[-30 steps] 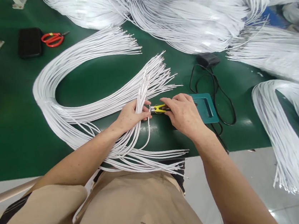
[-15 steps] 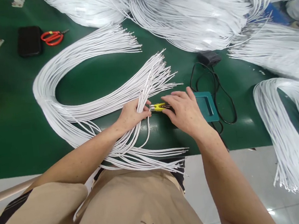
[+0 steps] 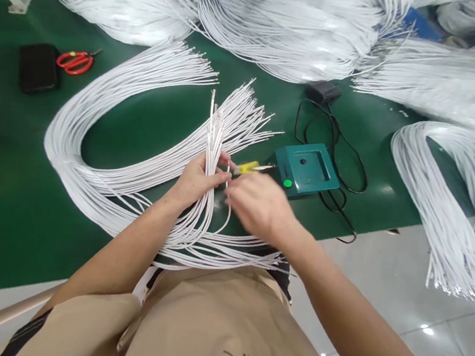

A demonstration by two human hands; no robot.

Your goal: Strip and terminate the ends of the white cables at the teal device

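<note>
My left hand (image 3: 203, 176) is closed around a small group of white cables (image 3: 213, 146), whose tips point up and away from me. One cable bends down in a loop beside its fingertips. Close by on the right, my right hand (image 3: 257, 201) has its fingers curled near that cable; motion blurs them, and what they hold, if anything, cannot be made out. Just beyond it is a yellow-tipped tool head (image 3: 247, 168) on a metal shaft, joined to a teal box (image 3: 307, 169) with a green dot. A large curved bundle of white cables (image 3: 65, 135) lies to the left.
Red-handled scissors (image 3: 75, 62) and a black box (image 3: 38, 67) lie at the back left of the green table (image 3: 7, 227). Big heaps of white cables (image 3: 288, 23) fill the back. Another bundle (image 3: 442, 206) hangs over the edge at right. A black adapter (image 3: 323, 93) has a looped cord.
My right hand has moved left and toward me, off the yellow tool head, uncovering the teal box. The cables in my left hand now stand more upright. The whole view has shifted slightly.
</note>
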